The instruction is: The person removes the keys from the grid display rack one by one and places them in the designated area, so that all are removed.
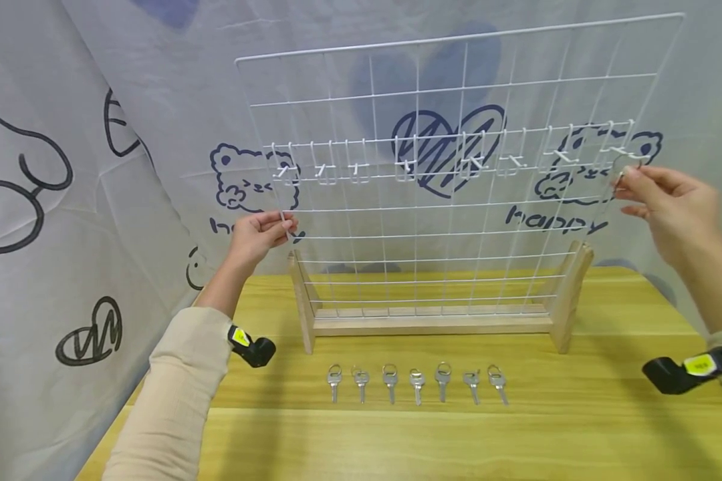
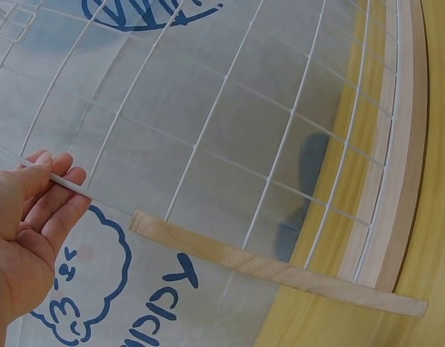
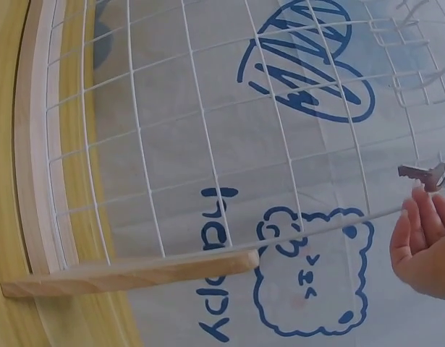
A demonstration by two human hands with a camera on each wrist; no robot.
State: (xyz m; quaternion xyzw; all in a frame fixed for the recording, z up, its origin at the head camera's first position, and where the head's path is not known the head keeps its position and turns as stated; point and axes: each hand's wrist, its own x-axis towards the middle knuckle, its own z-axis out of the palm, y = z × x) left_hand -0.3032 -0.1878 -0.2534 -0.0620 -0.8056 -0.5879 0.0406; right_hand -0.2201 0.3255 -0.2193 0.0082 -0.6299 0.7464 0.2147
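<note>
My left hand [image 1: 259,235] pinches the left edge wire of a white wire grid rack [image 2: 200,144], with the thumb on one side and fingers behind. At the upper right, my right hand [image 1: 676,200] holds a key [image 3: 423,175] by its head end, its ring close by the rightmost white hook [image 1: 618,151]. That key points out past the fingertips in the right wrist view. A row of several white hooks [image 1: 472,162] hangs across the grid, with no key on the others. The grid stands in a wooden base [image 1: 433,325] on the table.
Several keys with rings [image 1: 417,381] lie in a row on the yellow wooden table [image 1: 361,441], in front of the base. Behind the rack hangs a pale curtain [image 1: 174,167] with blue drawings. The base's wooden side posts [image 1: 568,300] lean at either end of the grid.
</note>
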